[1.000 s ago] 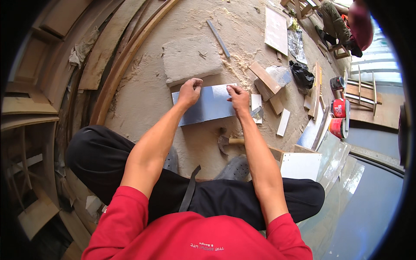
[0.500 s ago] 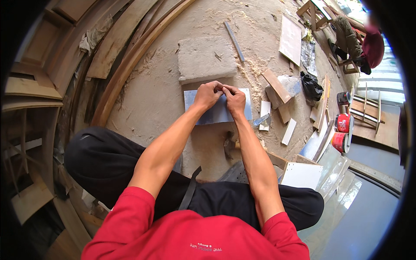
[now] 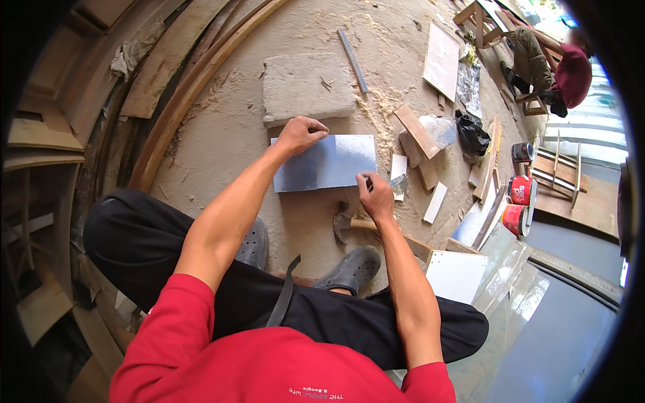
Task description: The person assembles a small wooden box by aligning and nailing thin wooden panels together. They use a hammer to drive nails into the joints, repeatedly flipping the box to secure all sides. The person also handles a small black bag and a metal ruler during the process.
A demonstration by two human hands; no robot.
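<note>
A glossy pale blue-grey board (image 3: 326, 164) lies in front of me, with small dark spots near its corners. Over its far edge my left hand (image 3: 304, 136) is closed in a pinch; whatever its fingertips hold is too small to make out. Beside the board's near right corner my right hand (image 3: 376, 196) has its fingers curled together. Something small and dark may be between them, but I cannot name it. A hammer (image 3: 342, 225) rests below the right hand, its wooden handle running under my right forearm.
Past the board sits a concrete slab (image 3: 308, 86). A metal bar (image 3: 353, 60), wood offcuts (image 3: 416, 131) and a black plastic bag (image 3: 471, 133) lie beyond. Paint cans (image 3: 519, 190) stand at right, near glass sheets (image 3: 514, 272). Long planks (image 3: 176, 111) line the left. A person (image 3: 571, 74) sits far right.
My hands, which met over the board, have parted. The right one moved down to the near right corner; the left moved slightly left. More of the board and hammer now shows.
</note>
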